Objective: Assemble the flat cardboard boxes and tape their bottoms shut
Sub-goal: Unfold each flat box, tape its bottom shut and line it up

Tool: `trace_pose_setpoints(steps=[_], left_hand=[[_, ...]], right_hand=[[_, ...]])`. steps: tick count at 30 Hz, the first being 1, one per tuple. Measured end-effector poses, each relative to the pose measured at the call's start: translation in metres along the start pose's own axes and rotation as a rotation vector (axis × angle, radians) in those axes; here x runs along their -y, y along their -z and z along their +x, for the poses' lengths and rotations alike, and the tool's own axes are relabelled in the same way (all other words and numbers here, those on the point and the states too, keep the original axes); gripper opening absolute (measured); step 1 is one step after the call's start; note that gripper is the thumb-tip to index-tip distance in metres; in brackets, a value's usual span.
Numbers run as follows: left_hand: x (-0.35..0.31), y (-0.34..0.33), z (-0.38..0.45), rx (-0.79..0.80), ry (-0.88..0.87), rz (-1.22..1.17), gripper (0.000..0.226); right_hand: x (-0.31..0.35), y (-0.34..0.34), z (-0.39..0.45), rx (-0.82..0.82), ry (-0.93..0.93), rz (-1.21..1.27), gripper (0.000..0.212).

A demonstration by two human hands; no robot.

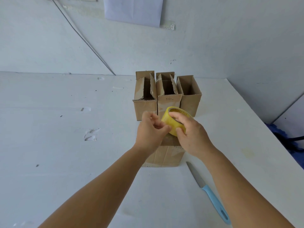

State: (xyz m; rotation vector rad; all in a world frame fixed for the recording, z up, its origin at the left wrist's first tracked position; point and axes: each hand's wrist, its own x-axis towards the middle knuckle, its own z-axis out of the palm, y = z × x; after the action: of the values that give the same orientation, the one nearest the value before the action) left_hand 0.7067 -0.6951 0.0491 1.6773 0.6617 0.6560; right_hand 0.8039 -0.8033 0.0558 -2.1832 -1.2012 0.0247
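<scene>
Right hand [189,129] grips tape [171,122]; left hand [151,129] pinches its end. Taping step: draw strip over box [164,155].

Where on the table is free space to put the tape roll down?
Bare table lies left of the left hand and the three standing boxes. A smaller patch lies right of the boxes, beyond the knife. It is crowded at centre: the near box under both hands, tape in the right hand.
</scene>
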Motion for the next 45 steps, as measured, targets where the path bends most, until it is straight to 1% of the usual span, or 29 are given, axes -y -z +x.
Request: trace_pose_setpoints(steps=[2, 4, 5, 6, 8, 9, 11, 13, 15, 17, 19, 23, 25, 28, 30, 34, 36, 38, 41, 43, 45], left_hand=[[0.000, 0.001, 0.003, -0.022, 0.014, 0.013, 0.038], [0.002, 0.003, 0.005, -0.014, 0.022, 0.041, 0.024], [0.003, 0.004, 0.005, -0.012, 0.035, 0.024, 0.016], [0.003, 0.004, 0.005, -0.011, 0.050, -0.008, 0.010], [0.002, 0.006, 0.003, -0.013, 0.070, -0.057, 0.002], [0.001, 0.007, 0.002, -0.019, 0.076, -0.084, 0.004], [0.000, 0.011, 0.001, -0.035, 0.094, -0.187, 0.013], [-0.001, 0.017, 0.000, -0.071, 0.082, -0.230, 0.017], [0.002, 0.022, 0.001, -0.120, 0.060, -0.218, 0.018], [0.004, 0.028, 0.002, -0.128, 0.054, -0.218, 0.017], [0.007, 0.031, 0.002, -0.105, 0.057, -0.204, 0.012], [0.010, 0.031, 0.004, -0.107, 0.099, -0.226, 0.007], [0.008, 0.027, 0.004, -0.107, 0.124, -0.275, 0.008], [0.006, 0.023, 0.002, -0.117, 0.118, -0.356, 0.009], [0.005, 0.021, 0.001, -0.109, 0.110, -0.394, 0.009], [0.003, 0.027, 0.003, -0.109, 0.149, -0.508, 0.011], [0.001, 0.031, 0.005, -0.102, 0.196, -0.600, 0.017], [-0.001, 0.034, 0.005, -0.093, 0.238, -0.643, 0.021], [-0.002, 0.043, 0.006, -0.083, 0.281, -0.596, 0.018], [0.000, 0.050, 0.006, -0.083, 0.271, -0.497, 0.019], [0.005, 0.054, 0.005, -0.112, 0.260, -0.389, 0.019]], right_hand=[[-0.002, -0.004, -0.001, -0.035, 0.018, -0.002, 0.051], [-0.003, -0.009, -0.002, -0.125, 0.036, 0.024, 0.050], [-0.003, -0.011, -0.004, -0.167, 0.035, 0.032, 0.053], [-0.003, -0.015, -0.005, -0.197, 0.023, 0.027, 0.060], [-0.005, -0.022, -0.007, -0.222, -0.020, 0.001, 0.079], [-0.005, -0.025, -0.009, -0.218, -0.039, 0.015, 0.088], [-0.002, -0.029, -0.009, -0.214, -0.066, 0.136, 0.099], [0.003, -0.030, -0.008, -0.234, -0.079, 0.258, 0.103], [0.008, -0.033, -0.006, -0.259, -0.079, 0.302, 0.105], [0.012, -0.038, -0.003, -0.285, -0.081, 0.296, 0.103], [0.013, -0.041, -0.001, -0.301, -0.069, 0.236, 0.097], [0.011, -0.035, 0.006, -0.352, 0.104, 0.060, 0.077], [0.012, -0.029, 0.010, -0.394, 0.135, 0.051, 0.074], [0.017, -0.024, 0.012, -0.444, 0.053, 0.174, 0.074], [0.020, -0.027, 0.009, -0.463, 0.045, 0.268, 0.070], [0.020, -0.033, 0.003, -0.371, -0.022, 0.487, 0.073], [0.017, -0.034, 0.003, -0.318, -0.074, 0.510, 0.070], [0.015, -0.034, 0.004, -0.269, -0.086, 0.536, 0.065], [0.011, -0.034, 0.007, -0.261, -0.055, 0.568, 0.057], [0.009, -0.035, 0.008, -0.268, -0.045, 0.567, 0.052], [0.009, -0.037, 0.007, -0.280, -0.079, 0.583, 0.046]])
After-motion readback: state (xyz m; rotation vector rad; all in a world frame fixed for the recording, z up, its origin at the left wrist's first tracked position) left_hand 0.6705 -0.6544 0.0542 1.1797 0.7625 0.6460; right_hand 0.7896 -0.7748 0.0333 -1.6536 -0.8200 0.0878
